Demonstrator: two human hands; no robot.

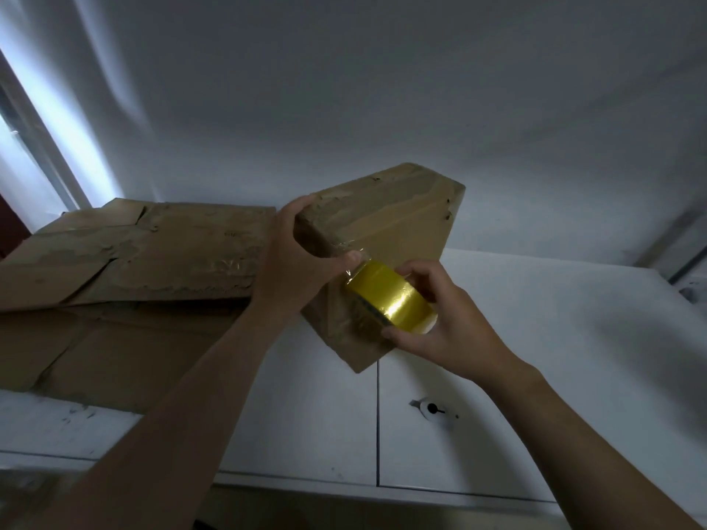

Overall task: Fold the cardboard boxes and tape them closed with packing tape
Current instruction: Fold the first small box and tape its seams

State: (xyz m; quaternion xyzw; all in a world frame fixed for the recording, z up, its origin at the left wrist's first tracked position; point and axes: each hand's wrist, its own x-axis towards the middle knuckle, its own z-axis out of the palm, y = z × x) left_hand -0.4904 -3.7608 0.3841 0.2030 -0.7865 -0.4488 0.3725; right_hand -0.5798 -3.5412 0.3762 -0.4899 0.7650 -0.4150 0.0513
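A small folded cardboard box (398, 219) stands tilted on one corner at the edge of the white cabinet top (535, 300). My left hand (294, 262) grips its left edge, the thumb pressing a clear strip of tape onto the box. My right hand (440, 319) holds a shiny yellow roll of packing tape (390, 300) against the box's lower face. The clear strip runs from the roll up to my left thumb.
Several flattened cardboard boxes (126, 254) lie stacked on the left of the cabinet top. White cabinet doors (306, 407) with a keyhole (432, 409) hang below. A white wall rises behind, with a bright window strip (34, 147) at far left.
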